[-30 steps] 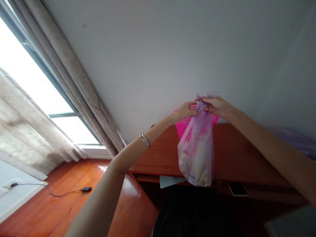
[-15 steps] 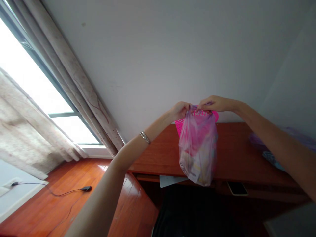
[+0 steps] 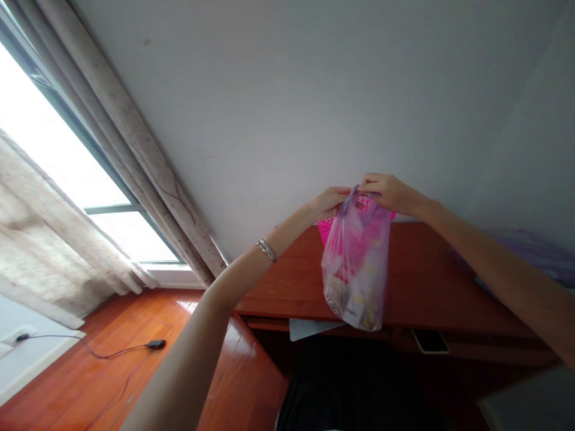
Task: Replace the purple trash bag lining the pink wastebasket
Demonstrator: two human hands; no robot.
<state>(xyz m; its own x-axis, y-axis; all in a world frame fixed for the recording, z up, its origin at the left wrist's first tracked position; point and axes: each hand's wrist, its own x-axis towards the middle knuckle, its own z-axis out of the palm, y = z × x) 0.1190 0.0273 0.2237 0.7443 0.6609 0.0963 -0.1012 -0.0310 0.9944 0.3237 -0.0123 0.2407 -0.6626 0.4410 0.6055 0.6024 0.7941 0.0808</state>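
A translucent pink-purple plastic bag (image 3: 354,263) hangs from both hands over the front part of the desk, with packed items showing faintly through it. My left hand (image 3: 330,202) is closed on the bag's gathered top at the left. On the other side, my right hand (image 3: 387,190) pinches the bag's upper right edge, its fingers close to the left hand's. Behind the bag is a bright pink perforated basket (image 3: 325,228), mostly hidden by it. What exactly lies inside the bag I cannot make out.
The reddish-brown wooden desk (image 3: 287,281) stands against a grey wall. A phone (image 3: 430,341) and a white sheet (image 3: 309,328) lie at its front. Purple plastic (image 3: 525,254) rests at the right. A black adapter (image 3: 156,344) with its cord lies on the floor at left.
The bag's top has been drawn together toward the left hand, and the bag has tilted and risen slightly. My right hand has shifted its hold along the bag's top.
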